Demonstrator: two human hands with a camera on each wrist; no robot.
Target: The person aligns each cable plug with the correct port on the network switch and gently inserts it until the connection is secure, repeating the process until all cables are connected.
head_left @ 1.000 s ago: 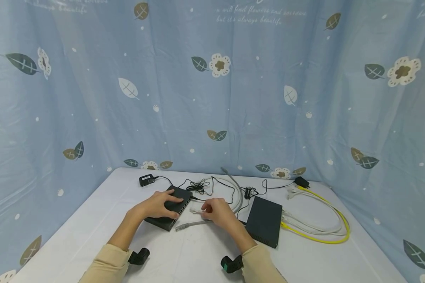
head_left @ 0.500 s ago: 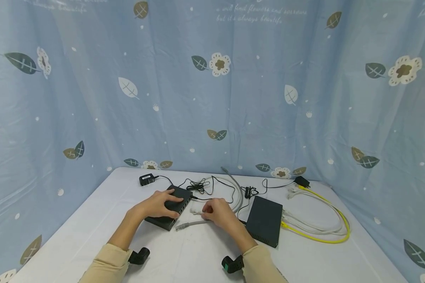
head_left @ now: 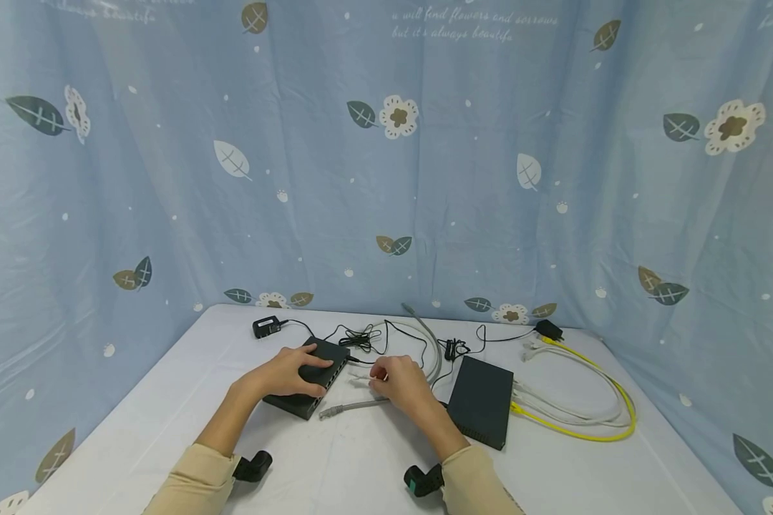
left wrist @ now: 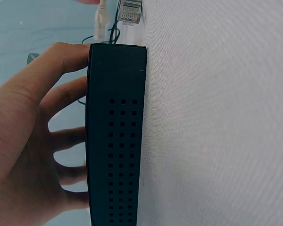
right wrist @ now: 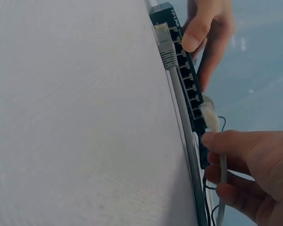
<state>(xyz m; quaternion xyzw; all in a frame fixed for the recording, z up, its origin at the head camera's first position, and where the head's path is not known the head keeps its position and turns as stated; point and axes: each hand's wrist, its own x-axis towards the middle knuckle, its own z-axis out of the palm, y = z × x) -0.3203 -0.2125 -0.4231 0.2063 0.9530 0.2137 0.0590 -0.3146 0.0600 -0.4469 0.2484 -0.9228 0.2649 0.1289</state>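
My left hand (head_left: 290,373) rests on top of a black network switch (head_left: 327,350), fingers spread and thumb at its port edge. The vented side of the switch (left wrist: 115,141) fills the middle of the left wrist view. My right hand (head_left: 402,386) pinches a white network cable just behind its plug (right wrist: 209,117). That plug is held up close to the row of ports; whether it touches one, I cannot tell. A thicker grey network cable (head_left: 354,406) lies on the table, its clear plug (right wrist: 164,37) in front of the switch.
A second black switch (head_left: 482,400) stands to the right, with white cables (head_left: 580,415) and a yellow cable (head_left: 630,408) at its side. Two black power adapters (head_left: 267,327) and bundled black leads (head_left: 361,339) lie along the back. A blue curtain (head_left: 386,179) hangs behind the table.
My right hand has risen slightly in the head view, and the white plug has shifted with it, away from the grey cable's end. The left hand stays on the switch.
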